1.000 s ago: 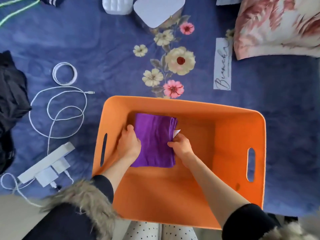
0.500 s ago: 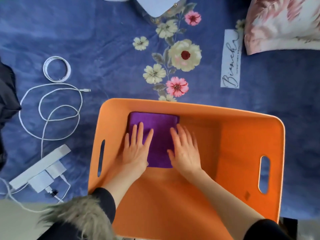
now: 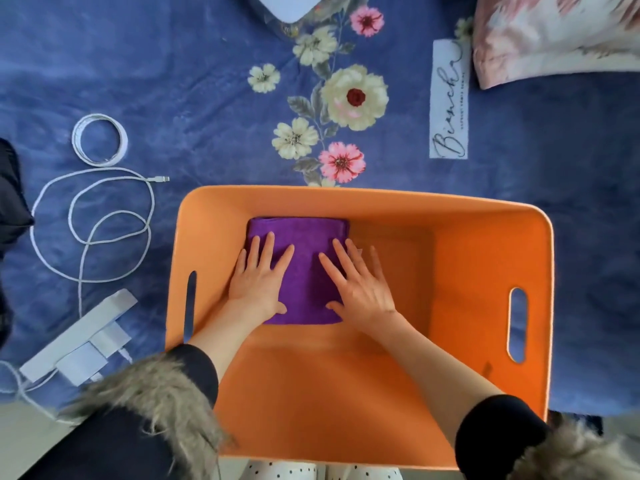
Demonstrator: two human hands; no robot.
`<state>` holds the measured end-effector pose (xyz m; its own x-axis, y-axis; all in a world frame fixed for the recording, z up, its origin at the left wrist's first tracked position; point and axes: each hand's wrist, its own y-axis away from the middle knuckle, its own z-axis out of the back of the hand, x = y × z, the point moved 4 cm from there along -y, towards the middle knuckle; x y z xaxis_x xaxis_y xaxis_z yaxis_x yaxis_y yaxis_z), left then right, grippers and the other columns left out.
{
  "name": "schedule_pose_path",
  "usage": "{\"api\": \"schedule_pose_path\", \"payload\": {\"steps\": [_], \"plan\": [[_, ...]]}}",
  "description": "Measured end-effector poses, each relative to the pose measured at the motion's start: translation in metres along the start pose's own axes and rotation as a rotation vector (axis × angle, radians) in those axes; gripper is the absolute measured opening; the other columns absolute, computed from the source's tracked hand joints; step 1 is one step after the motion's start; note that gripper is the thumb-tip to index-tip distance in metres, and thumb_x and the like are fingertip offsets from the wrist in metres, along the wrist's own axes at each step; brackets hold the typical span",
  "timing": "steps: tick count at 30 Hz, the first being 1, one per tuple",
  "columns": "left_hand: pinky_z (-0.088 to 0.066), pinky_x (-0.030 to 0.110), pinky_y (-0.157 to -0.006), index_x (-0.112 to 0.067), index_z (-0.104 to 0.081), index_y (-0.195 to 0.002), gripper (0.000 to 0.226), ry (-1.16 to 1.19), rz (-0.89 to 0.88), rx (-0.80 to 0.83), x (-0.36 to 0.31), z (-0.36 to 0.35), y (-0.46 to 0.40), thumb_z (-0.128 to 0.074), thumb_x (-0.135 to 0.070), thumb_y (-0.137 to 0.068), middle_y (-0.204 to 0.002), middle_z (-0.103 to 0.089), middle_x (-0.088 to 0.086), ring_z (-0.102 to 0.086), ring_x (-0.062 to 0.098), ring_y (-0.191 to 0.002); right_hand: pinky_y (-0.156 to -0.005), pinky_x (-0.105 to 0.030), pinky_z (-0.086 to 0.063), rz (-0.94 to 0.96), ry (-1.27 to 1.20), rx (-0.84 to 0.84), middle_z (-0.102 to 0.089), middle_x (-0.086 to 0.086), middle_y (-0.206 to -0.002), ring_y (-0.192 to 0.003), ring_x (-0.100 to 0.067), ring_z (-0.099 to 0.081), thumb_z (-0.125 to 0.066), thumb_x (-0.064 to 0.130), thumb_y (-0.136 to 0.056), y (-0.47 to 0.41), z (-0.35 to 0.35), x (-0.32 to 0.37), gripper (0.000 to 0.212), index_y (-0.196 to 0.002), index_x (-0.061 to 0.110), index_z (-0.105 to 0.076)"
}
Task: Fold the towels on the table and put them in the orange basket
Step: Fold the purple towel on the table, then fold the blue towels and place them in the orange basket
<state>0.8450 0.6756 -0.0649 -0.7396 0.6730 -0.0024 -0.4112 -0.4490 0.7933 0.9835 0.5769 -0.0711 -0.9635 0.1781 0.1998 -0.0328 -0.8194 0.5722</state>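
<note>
**Fingers flat on the purple towel in the basket**

Fingers (image 3: 266, 247) of both hands lay spread and flat, palms down, pinching nothing. That said, the biggest thing in front of me was the blue floral blanket (image 3: 207, 81) covering the surface, and on it sat the orange basket (image 3: 491, 271), its slotted handles at the left and right ends.

Inside the basket, toward its far left corner, lay the folded purple towel (image 3: 304, 271), flat on the bottom and close against the far wall. The left hand (image 3: 258, 280) rested on the towel's left side, its fingers reaching up over the cloth toward the far edge, the thumb near the towel's near edge. The right hand (image 3: 360, 289) covered the right side, some of its outer fingers lying past the towel's right edge on the basket floor. A strip of purple showed between the two hands.

Outside the basket, a pink patterned pillow (image 3: 554, 32) sat at the far right. To the left lay a loose white cable (image 3: 90, 223), a white power strip (image 3: 79, 337) with plugs in it, and a small coiled cable (image 3: 99, 140).
</note>
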Motion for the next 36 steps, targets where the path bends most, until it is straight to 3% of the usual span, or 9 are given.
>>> {"api": "schedule_pose_path", "payload": {"steps": [4,7,12,16,20,26,32,36], "plan": [[-0.002,0.047,-0.117,-0.027,0.0,-0.149,0.076,0.138,-0.011,-0.042,-0.01,0.02,0.033,-0.05,-0.039,-0.093,-0.158,0.01,0.006,0.009,0.026,-0.145,-0.116,-0.048,-0.003,-0.128,-0.153,-0.071,0.001,-0.006,-0.159,-0.146,-0.025,0.007,-0.048,0.04,-0.093,0.038,0.035,-0.007,0.073,-0.15,0.026,-0.004],[-0.004,0.045,-0.117,-0.025,-0.008,-0.15,0.065,0.269,-0.034,-0.128,-0.025,0.046,0.065,-0.043,-0.038,-0.096,-0.159,0.002,0.005,0.005,0.022,-0.146,-0.116,-0.046,-0.011,-0.223,-0.238,-0.195,-0.012,-0.006,-0.157,-0.146,-0.024,-0.006,-0.044,0.039,-0.095,0.079,0.074,-0.018,0.064,-0.149,0.025,-0.011],[-0.003,0.045,-0.117,-0.024,-0.025,-0.147,0.055,0.333,-0.232,-0.394,-0.068,0.1,0.125,-0.042,-0.037,-0.096,-0.157,-0.016,0.0,-0.005,0.017,-0.146,-0.116,-0.044,-0.011,-0.366,-0.219,-0.439,-0.028,-0.006,-0.153,-0.143,-0.023,-0.021,-0.046,0.035,-0.094,0.165,0.137,-0.031,0.06,-0.148,0.023,-0.023],[-0.002,0.044,-0.117,-0.025,-0.03,-0.145,0.053,0.296,-0.411,-0.545,-0.104,0.137,0.171,-0.043,-0.038,-0.096,-0.155,-0.021,-0.001,-0.007,0.017,-0.146,-0.116,-0.046,-0.008,-0.524,-0.206,-0.465,-0.021,-0.004,-0.156,-0.144,-0.023,-0.016,-0.044,0.044,-0.094,0.235,0.159,-0.039,0.063,-0.149,0.026,-0.019],[0.001,0.042,-0.116,-0.027,-0.025,-0.147,0.054,0.199,-0.541,-0.57,-0.139,0.162,0.202,-0.04,-0.039,-0.096,-0.157,-0.016,-0.002,-0.003,0.016,-0.146,-0.116,-0.045,-0.005,-0.733,-0.208,-0.474,-0.013,-0.004,-0.158,-0.145,-0.022,-0.011,-0.036,0.053,-0.094,0.299,0.165,-0.05,0.066,-0.15,0.027,-0.011],[-0.002,0.041,-0.116,-0.029,-0.018,-0.148,0.057,-0.052,-0.825,-0.557,-0.209,0.178,0.246,-0.036,-0.043,-0.096,-0.158,-0.012,-0.003,-0.002,0.015,-0.146,-0.115,-0.047,-0.008,-1.104,-0.293,-0.59,-0.018,-0.001,-0.157,-0.144,-0.02,-0.015,-0.033,0.059,-0.092,0.399,0.139,-0.028,0.069,-0.15,0.027,-0.012],[-0.002,0.039,-0.116,-0.03,-0.012,-0.149,0.058,-0.388,-1.146,-0.568,-0.257,0.147,0.307,-0.032,-0.046,-0.097,-0.158,-0.008,-0.004,-0.001,0.014,-0.146,-0.114,-0.048,-0.011,-1.513,-0.466,-0.602,-0.012,0.0,-0.158,-0.145,-0.019,-0.011,-0.031,0.062,-0.091,0.491,0.074,0.047,0.072,-0.15,0.03,-0.005],[-0.005,0.04,-0.116,-0.028,-0.016,-0.149,0.058,-0.473,-1.368,-0.51,-0.275,0.104,0.356,-0.035,-0.044,-0.097,-0.157,-0.014,-0.003,-0.006,0.016,-0.146,-0.114,-0.049,-0.012,-1.744,-0.579,-0.61,-0.01,0.0,-0.158,-0.145,-0.019,-0.01,-0.03,0.063,-0.09,0.539,0.029,0.122,0.073,-0.149,0.031,-0.001]]}}
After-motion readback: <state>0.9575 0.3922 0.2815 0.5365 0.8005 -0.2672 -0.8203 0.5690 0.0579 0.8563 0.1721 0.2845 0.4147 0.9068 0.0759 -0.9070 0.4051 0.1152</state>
